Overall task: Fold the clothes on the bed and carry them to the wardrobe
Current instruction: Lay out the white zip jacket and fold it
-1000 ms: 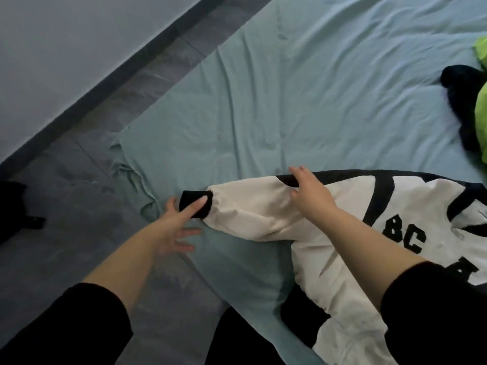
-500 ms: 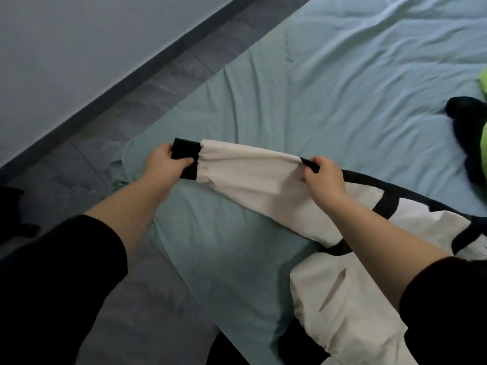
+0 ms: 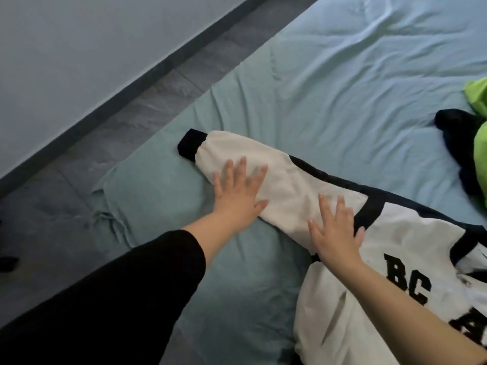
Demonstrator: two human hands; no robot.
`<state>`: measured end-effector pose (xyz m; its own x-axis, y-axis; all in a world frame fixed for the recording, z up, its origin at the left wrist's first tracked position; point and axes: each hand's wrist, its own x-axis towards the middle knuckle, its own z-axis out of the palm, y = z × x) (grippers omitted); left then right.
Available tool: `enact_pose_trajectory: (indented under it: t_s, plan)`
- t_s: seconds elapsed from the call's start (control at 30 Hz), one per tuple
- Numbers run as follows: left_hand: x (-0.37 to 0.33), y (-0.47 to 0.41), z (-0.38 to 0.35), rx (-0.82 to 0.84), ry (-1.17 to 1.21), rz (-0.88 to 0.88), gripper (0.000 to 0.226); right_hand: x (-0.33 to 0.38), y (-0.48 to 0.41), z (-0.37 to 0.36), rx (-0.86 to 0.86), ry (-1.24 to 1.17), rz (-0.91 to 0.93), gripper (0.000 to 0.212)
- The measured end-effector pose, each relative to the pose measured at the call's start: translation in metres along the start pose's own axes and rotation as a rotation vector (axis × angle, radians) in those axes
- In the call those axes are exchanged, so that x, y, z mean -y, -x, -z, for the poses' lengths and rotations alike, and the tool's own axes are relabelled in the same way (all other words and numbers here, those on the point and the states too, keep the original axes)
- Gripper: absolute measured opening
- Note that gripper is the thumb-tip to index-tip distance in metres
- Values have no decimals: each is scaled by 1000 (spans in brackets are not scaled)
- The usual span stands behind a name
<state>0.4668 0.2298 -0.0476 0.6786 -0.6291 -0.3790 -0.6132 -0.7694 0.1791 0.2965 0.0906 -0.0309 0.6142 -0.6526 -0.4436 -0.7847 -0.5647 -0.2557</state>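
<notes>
1. At the far left a pale wall (image 3: 66,48) meets a dark skirting (image 3: 131,92), with grey floor (image 3: 66,206) below it; a small dark object (image 3: 6,262) sits at the frame's left edge, too cut off to identify
2. The bed (image 3: 342,88), covered in a wrinkled teal sheet, runs from the floor's edge across the rest of the view
3. The person's left arm, in a black sleeve (image 3: 118,299) pushed back from the wrist, reaches forward over the bed's corner
4. A black cuff (image 3: 190,144) ends the jacket's white arm (image 3: 287,191), which lies stretched flat on the sheet, pointing toward the floor side
5. The left hand (image 3: 238,192) lies palm down on that white arm just behind the cuff, its fingers (image 3: 242,167) released and spread, grasping nothing
6. The right hand (image 3: 336,233) lies flat near the shoulder seam, fingers (image 3: 322,204) likewise straight and spread, pressing the fabric and holding nothing
7. The white jacket (image 3: 395,241) with black trim lies spread on the bed at lower right, with the black letters "BC" (image 3: 407,283) showing on its chest
8. Beyond it, near the right edge, a black garment (image 3: 453,138) lies crumpled on the sheet, touching a bright green garment (image 3: 481,156)
</notes>
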Motion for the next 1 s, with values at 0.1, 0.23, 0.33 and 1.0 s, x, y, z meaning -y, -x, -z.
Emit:
enact_pose_trajectory:
  t_s: [0.1,0.23,0.33,1.0]
  plan:
    - [18,-8,-22,180,-96,-9,85,-5,-12,-18,195,-12,-79,65]
    - [37,-21,-22,289,-94,94,90,-4,-38,-37,306,86,18,80]
    - [9,-5,-23,227,-74,148,79,-14,-40,-28,288,30,75,75]
    - [-332,275,-139,397,24,-432,76,-334,300,9,-239,-123,-307,47]
